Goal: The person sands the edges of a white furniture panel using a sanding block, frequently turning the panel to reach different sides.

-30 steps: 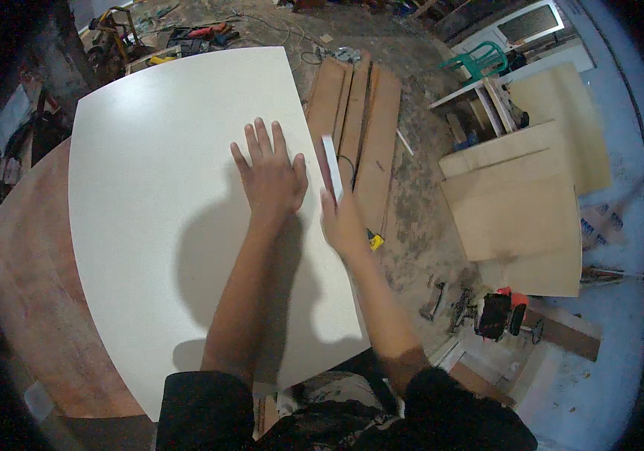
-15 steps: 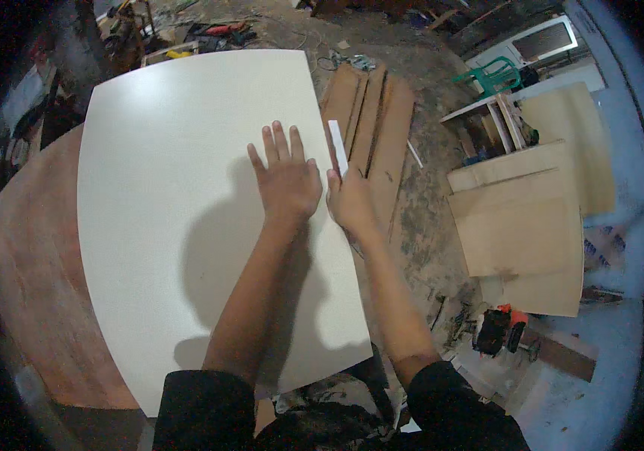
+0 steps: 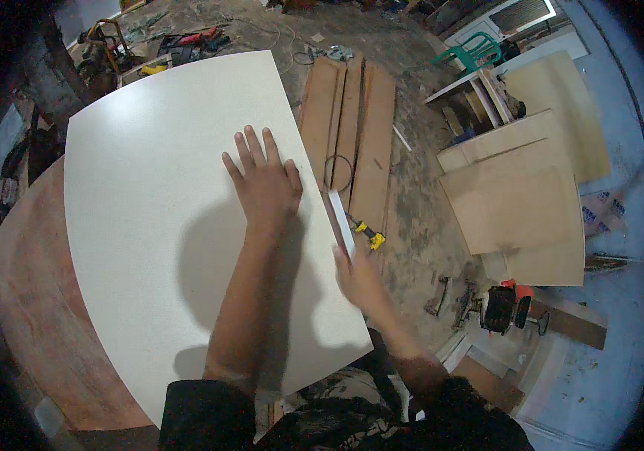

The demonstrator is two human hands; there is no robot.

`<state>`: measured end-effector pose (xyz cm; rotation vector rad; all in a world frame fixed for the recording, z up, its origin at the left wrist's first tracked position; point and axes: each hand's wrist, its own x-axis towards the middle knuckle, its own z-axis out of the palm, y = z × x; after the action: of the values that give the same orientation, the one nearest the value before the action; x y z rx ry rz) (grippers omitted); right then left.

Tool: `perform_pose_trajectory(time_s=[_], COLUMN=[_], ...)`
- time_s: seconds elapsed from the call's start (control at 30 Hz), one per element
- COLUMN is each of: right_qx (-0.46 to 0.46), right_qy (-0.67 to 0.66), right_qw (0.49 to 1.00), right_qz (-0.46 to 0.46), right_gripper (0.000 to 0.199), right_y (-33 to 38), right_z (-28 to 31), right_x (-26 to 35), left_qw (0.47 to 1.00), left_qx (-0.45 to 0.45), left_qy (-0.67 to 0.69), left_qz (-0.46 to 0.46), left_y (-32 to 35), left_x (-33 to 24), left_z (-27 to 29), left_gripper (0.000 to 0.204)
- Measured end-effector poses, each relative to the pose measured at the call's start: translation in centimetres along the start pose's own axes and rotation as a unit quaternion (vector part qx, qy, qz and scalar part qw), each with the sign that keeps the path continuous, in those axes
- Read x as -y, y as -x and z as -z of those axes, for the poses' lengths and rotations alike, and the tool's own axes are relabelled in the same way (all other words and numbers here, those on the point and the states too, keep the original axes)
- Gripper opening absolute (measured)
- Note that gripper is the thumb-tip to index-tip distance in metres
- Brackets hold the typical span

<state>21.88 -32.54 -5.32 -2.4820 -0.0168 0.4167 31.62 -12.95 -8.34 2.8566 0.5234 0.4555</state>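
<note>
A large white board (image 3: pixel 164 173) lies flat in front of me. My left hand (image 3: pixel 268 192) rests on it near the right edge, palm down with the fingers spread. Beside that edge, nearer to me, my right hand (image 3: pixel 365 282) is closed round one end of a narrow white strip (image 3: pixel 342 223) with a brownish side. The strip points away from me along the board's edge; I cannot tell whether it touches the edge. The fingers under the strip are partly hidden, and the hand is slightly blurred.
Under the white board a reddish-brown sheet (image 3: pixel 33 301) sticks out at left. Brown planks (image 3: pixel 371 143) lie on the floor at right, by a yellow-and-black tool (image 3: pixel 371 237). Farther right are plywood sheets (image 3: pixel 517 203), a red-and-black power tool (image 3: pixel 504 308) and a green chair (image 3: pixel 472 52).
My right hand has drawn the white strip toward me along the board's edge. The left hand stays spread on the board. The whole view has shifted slightly, and the yellow-and-black tool now shows.
</note>
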Motion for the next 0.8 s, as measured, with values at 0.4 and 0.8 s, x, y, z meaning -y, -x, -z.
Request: perform_pose_trajectory(time_s=[0.4, 0.8], right_qx=[-0.034, -0.119], right_qy=[0.096, 0.070], right_qw=[0.995, 0.985], right_qz=[-0.017, 0.106], right_gripper=[0.056, 0.050], right_y=[11.9, -11.7], right_z=[1.5, 0.1], right_x=[-4.2, 5.3], left_qw=[0.999, 0.999], left_qx=[-0.007, -0.030], left_qy=[0.031, 0.017], left_qz=[0.000, -0.017], left_y=[-0.6, -0.7], left_x=[0.5, -1.2], left_z=[0.0, 0.1], left_gripper=[0.068, 0.065])
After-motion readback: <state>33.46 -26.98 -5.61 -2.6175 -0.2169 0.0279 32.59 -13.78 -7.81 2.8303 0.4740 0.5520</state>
